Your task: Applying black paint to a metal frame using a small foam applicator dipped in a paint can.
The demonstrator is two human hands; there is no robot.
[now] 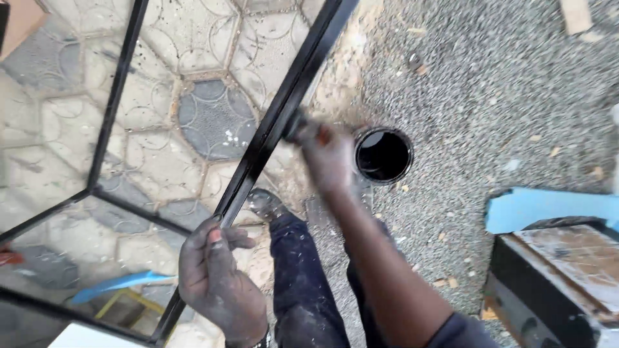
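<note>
Hexagonal paving stones (pixel 213 119) adjoined gravel (pixel 490 84); a blue board (pixel 548 206) lay beside a rusted black box (pixel 554 283).

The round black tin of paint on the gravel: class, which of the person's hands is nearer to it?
Right. The right hand is just beside the black tin, at its left edge; the left hand is lower down, gripping the black metal frame.

No packages, labels, signs or screens in view.
</note>
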